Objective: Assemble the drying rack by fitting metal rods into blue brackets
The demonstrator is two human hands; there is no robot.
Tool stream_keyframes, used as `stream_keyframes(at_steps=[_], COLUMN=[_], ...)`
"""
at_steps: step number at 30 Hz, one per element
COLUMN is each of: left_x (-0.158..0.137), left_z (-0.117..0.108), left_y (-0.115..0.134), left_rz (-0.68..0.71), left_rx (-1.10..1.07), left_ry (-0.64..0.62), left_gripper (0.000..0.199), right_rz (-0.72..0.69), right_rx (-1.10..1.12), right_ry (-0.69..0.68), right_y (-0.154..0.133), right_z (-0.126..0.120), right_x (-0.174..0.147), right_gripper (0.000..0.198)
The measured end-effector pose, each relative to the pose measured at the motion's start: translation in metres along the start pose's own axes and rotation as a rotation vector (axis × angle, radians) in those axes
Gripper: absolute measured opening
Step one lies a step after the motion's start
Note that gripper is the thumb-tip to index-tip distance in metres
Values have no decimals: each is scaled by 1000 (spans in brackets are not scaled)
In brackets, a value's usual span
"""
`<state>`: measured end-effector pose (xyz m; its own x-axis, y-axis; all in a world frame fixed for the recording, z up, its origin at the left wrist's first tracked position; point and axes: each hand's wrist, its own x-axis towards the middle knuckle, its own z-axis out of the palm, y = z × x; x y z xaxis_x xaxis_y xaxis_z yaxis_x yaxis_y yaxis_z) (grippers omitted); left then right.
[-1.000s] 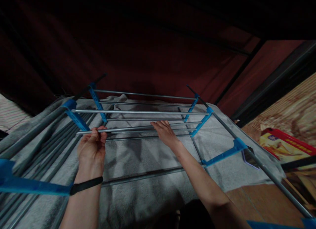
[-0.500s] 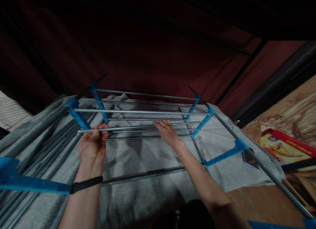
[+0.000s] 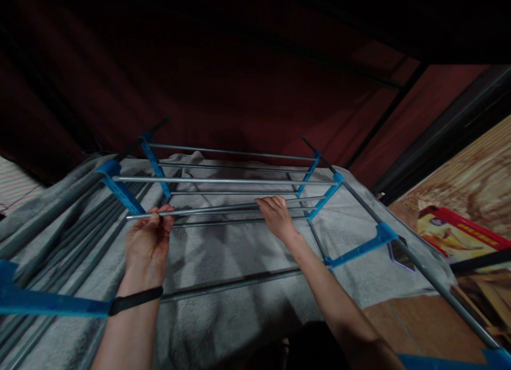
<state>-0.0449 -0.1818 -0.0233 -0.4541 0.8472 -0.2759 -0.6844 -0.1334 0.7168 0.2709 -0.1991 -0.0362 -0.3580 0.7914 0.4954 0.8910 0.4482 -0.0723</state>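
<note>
A thin grey metal tube (image 3: 215,207) runs between my two hands, nearly level. Its left end is free, beside a blue plastic bracket (image 3: 124,194); its right end reaches a blue bracket (image 3: 322,200) on the other side. My left hand (image 3: 150,232) pinches the tube near the free end, palm turned up. With fingers curled over it from above, my right hand (image 3: 275,214) grips the same tube right of its middle. Both brackets belong to a rack frame, where several other tubes, such as the upper front tube (image 3: 223,181), span across.
A grey blanket (image 3: 235,253) lies under the frame. Several loose tubes (image 3: 75,242) lie at the left. A blue bracket (image 3: 359,247) sticks inward at the right, another (image 3: 56,302) at the near left. A red and yellow box (image 3: 459,234) stands at the far right.
The tube's left end has dropped slightly, and my left hand with it. My right hand has shifted a little to the right along the tube. The view has turned slightly.
</note>
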Motion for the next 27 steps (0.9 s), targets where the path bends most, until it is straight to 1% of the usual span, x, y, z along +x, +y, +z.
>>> stream_keyframes(at_steps=[3,6,8,12,13,15,17,19,23,27], left_x=[-2,-4,-3,-5,-7,-10,-11,-11,-9,-8], left_z=[2,4,4,5,6,7,8,8,5,3], left_y=[0,1,1,-3,-4,-8,-12,-14,-17,-19], left_rz=[8,36,57,120,130,122,89,63,83,142], left_rx=[14,8,3,-10,-18,-30,-36,-37,-17,34], left_ry=[6,-21,-44,-71,-93,-159,-186,-170,-146,-115], left_gripper=[26,26,26,23,22,18,11,7,18,28], right_rz=[37,67,85,174,197,212,166,76,-141,-291], right_rx=[2,11,30,84,95,113,132,162,229,261], right_ry=[1,20,80,292,327,348,330,301,172,-31], right_y=[9,13,13,11,11,11,6,-7,-52,-94], right_z=[-1,-5,-9,-18,-20,-22,-24,-24,-23,-11], right_x=[-2,-3,-8,-27,-31,-34,-26,-10,35,75], right_gripper=[39,38,38,38,37,36,35,34,34,37])
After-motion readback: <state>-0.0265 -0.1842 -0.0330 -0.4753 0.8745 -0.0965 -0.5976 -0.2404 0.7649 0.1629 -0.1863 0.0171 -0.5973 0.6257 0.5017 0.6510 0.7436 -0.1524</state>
